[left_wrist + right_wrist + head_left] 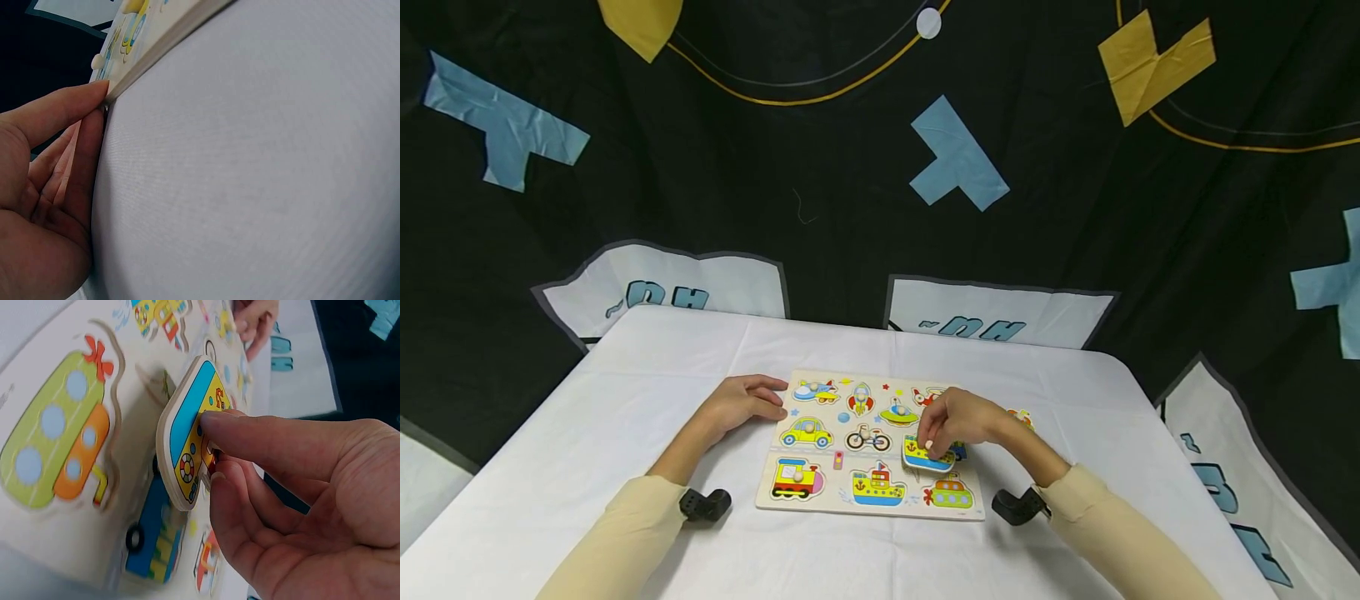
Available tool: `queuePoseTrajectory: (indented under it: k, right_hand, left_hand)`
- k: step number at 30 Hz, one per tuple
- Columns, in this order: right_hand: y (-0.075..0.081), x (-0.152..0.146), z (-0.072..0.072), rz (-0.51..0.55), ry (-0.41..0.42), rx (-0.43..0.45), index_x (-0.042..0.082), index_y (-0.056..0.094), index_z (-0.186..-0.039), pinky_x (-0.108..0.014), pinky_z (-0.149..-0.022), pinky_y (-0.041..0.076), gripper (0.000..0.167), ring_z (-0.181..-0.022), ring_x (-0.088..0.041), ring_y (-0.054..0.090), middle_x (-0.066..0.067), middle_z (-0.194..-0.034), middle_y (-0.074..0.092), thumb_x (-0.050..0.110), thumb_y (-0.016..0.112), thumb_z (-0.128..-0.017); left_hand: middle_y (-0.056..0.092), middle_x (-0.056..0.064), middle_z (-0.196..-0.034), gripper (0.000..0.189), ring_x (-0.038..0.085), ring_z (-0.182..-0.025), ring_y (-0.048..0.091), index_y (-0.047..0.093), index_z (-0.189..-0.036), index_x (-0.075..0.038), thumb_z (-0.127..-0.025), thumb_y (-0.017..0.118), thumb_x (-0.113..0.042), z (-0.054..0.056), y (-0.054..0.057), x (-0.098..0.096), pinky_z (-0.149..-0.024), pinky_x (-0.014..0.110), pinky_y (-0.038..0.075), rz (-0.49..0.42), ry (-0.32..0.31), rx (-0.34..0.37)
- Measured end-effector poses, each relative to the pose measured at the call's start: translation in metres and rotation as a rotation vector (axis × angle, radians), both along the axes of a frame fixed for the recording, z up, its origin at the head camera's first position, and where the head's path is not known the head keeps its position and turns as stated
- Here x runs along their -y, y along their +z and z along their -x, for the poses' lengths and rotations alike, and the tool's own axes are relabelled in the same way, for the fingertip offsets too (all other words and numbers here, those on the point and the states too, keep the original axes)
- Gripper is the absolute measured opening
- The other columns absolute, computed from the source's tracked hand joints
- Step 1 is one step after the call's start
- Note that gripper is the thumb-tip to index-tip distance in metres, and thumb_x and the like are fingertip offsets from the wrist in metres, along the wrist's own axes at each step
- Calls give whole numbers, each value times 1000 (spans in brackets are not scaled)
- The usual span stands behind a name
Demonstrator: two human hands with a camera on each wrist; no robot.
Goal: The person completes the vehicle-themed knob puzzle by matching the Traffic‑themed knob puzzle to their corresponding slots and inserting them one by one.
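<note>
A wooden puzzle board (872,507) with printed vehicles lies on the white cloth. My right hand (962,419) pinches a blue and yellow boat piece (194,434) between thumb and fingers. The piece is tilted above the board, over its right part near the green submarine picture (59,431); the fingers hide part of it. A boat picture (877,487) shows at the bottom middle of the board. At the board's left edge, my left hand (741,407) holds the rim, its thumb and a fingertip meeting at the edge in the left wrist view.
Beyond my right forearm, a small colourful piece (1021,417) shows partly, right of the board. Knobs stand on the car (807,431) and train (797,479) pieces. Behind the white table (625,400) hangs a dark curtain (820,200) with taped shapes.
</note>
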State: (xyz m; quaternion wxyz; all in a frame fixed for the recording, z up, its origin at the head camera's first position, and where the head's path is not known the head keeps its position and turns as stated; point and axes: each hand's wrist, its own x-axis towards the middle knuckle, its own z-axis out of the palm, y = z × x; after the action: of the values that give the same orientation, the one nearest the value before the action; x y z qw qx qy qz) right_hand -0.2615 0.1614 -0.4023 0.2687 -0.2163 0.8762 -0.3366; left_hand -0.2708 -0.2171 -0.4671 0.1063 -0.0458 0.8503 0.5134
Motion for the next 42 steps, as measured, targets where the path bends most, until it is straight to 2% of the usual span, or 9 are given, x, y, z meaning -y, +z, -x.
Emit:
queuePoseTrajectory:
  k: [9,15,24,35,42]
  right_hand:
    - [-7,25,-4,3,80,-8,9,78,-82,-26,-66,47,14,-67,-10,56,4,-71,67,0,85,-74]
    - [-10,40,-10,-21,107,-25,13,78,-80,-25,-67,46,16,-69,-9,57,5,-72,68,1,86,-73]
    - [-14,54,-18,20,171,-24,10,78,-81,-22,-63,44,16,-67,-6,57,4,-70,68,-1,85,-72]
    - [-16,67,-24,7,180,-9,10,78,-81,-20,-65,44,16,-67,-6,57,4,-71,69,-1,85,-71]
    - [-17,68,-26,16,173,-3,9,78,-80,-21,-64,44,17,-67,-6,57,3,-71,69,-3,85,-70]
  left_hand:
    - [75,-1,-89,56,17,-91,65,66,-131,-10,-79,84,-22,1,-1,1,-91,36,45,12,1,-7]
    - [75,-2,-90,56,17,-91,66,66,-131,-11,-79,85,-22,1,-2,0,-89,35,46,11,3,-6]
    - [76,-2,-92,56,15,-92,67,66,-131,-11,-79,83,-19,-1,0,-1,-88,32,45,14,-13,-22]
    - [76,-2,-92,57,17,-94,66,65,-132,-10,-79,83,-20,-1,-1,0,-94,39,44,21,-18,-29]
    - [76,-1,-93,58,17,-93,67,65,-132,-10,-79,84,-20,0,-2,1,-93,37,45,17,-17,-27]
